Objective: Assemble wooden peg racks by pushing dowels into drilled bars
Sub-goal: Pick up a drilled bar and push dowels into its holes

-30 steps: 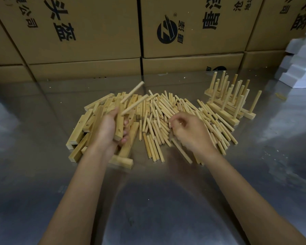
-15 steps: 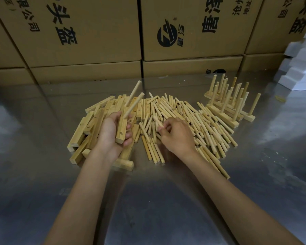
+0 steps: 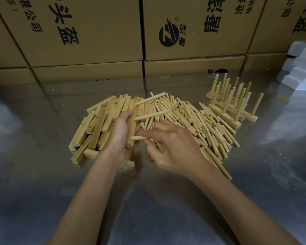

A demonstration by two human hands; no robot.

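— Shiny metal table [image 3: 42,174], brown boxes [image 3: 95,32] behind. Where's the drilled bar [image 3: 132,128]?
— Wrapped in left hand [image 3: 119,134], two pegs in already. Third dowel [image 3: 138,137] pinched by right hand [image 3: 173,147] fingertips, tip at the bar.
— Heavy?
— Probably light, stiff, smooth. Best pinched near the middle.

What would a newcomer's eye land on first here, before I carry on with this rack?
Probably the big heap of loose pale wooden dowels at the centre of the shiny metal table. In front of it the left hand grips a drilled wooden bar with two pegs already sticking out, while the right hand brings a third short dowel to it. At back right stand the finished peg racks.
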